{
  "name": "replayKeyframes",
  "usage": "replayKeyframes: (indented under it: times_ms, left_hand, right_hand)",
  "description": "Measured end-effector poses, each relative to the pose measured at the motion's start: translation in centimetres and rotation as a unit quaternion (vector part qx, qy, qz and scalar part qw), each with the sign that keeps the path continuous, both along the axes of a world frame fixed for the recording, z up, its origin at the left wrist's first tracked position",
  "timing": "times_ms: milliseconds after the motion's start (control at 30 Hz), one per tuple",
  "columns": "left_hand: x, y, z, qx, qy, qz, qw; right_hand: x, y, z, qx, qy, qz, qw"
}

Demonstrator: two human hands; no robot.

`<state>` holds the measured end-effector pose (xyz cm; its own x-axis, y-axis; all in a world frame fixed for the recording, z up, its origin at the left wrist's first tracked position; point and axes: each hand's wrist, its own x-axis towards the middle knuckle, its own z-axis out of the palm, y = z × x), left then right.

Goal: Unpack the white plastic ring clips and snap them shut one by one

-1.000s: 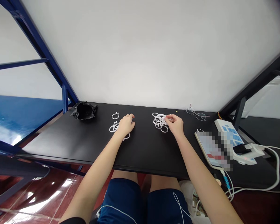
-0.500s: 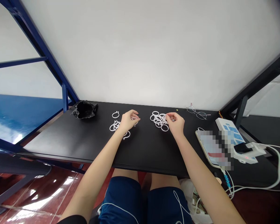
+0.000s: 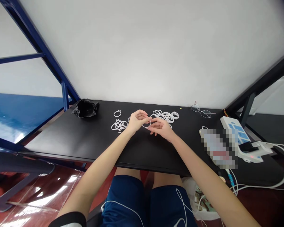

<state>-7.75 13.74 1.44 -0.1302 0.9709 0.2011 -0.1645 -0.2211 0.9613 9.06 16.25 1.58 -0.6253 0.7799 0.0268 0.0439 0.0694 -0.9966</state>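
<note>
Over the middle of the black table, my left hand (image 3: 137, 121) and my right hand (image 3: 162, 128) meet at one thin white plastic ring (image 3: 145, 127). My left thumb and fingers pinch its upper side, while my right fingertips close on its right and lower side. To the left of my left hand lies a loose pile of white plastic rings (image 3: 119, 125) with small clasp ends. A single ring (image 3: 117, 116) rests apart, behind that pile. Another pile of white rings (image 3: 167, 117) spreads behind my right hand, which partly hides it.
A crumpled black plastic bag (image 3: 85, 108) stands open at the back left. Eyeglasses (image 3: 204, 113) lie at the back right. Further right are a phone (image 3: 217, 148) and a white power strip (image 3: 235, 130) with cables. A white wall (image 3: 144, 63) rises behind the table (image 3: 85, 138).
My right hand has left the right pile and come leftward to the ring in my left hand. My left hand has shifted slightly right. The right pile now extends further right.
</note>
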Motion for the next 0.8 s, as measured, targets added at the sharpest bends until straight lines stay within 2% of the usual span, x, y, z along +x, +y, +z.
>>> replayKeyframes:
  times_ms: [133,233,333,467,600,700,800]
  left_hand:
    - [-0.4,0.4,-0.2,-0.020,0.041,0.005,0.999]
    - [-0.4,0.3,-0.2,-0.061,0.104,-0.047,0.992]
    - [-0.3,0.1,-0.2,-0.055,0.154,-0.088,0.983]
    - [-0.3,0.1,-0.3,-0.044,0.139,-0.028,0.989]
    - [-0.5,0.4,-0.5,-0.061,0.102,-0.010,0.993]
    - [-0.5,0.5,-0.5,-0.076,0.095,-0.018,0.992]
    - [-0.5,0.4,-0.4,-0.081,0.094,-0.021,0.992]
  right_hand:
    - [0.3,0.6,-0.2,0.000,0.021,-0.040,0.999]
    - [0.5,0.8,-0.1,-0.003,0.039,-0.073,0.997]
    - [0.5,0.8,0.0,0.004,0.039,-0.078,0.996]
    - [0.3,0.7,-0.3,0.036,0.020,-0.053,0.998]
    - [0.2,0.5,-0.9,0.126,-0.035,-0.048,0.990]
    - [0.3,0.4,-1.1,0.235,-0.088,-0.060,0.966]
    - [0.4,0.4,-1.2,0.292,-0.115,-0.052,0.948]
